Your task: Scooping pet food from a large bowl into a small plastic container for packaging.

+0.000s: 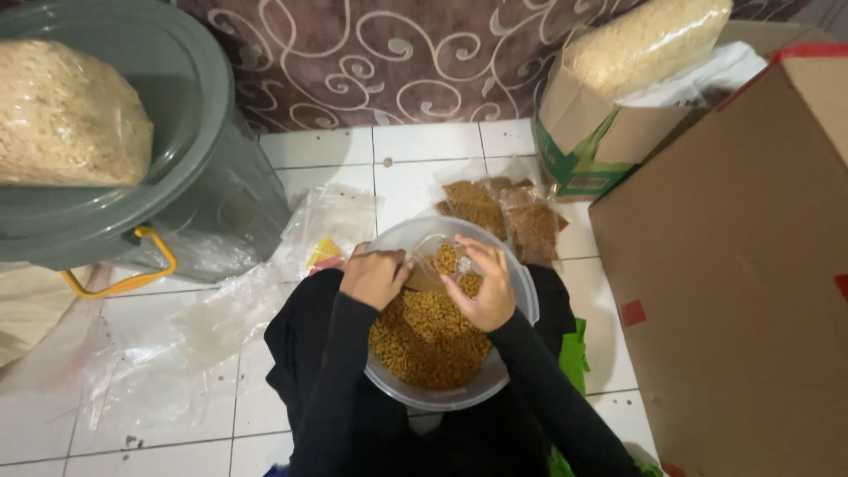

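A clear round plastic bowl rests on my lap, half full of small brown pellets. My left hand and my right hand are over the bowl, together holding a small clear plastic bag that has some pellets in it. The left hand pinches the bag's left edge; the right hand cups its right side from below. Both arms wear black sleeves.
Filled pellet bags lie on the white tile floor beyond the bowl. Empty clear plastic bags spread at left. A grey lidded bin carries a sack of pale grain. Cardboard boxes stand at right.
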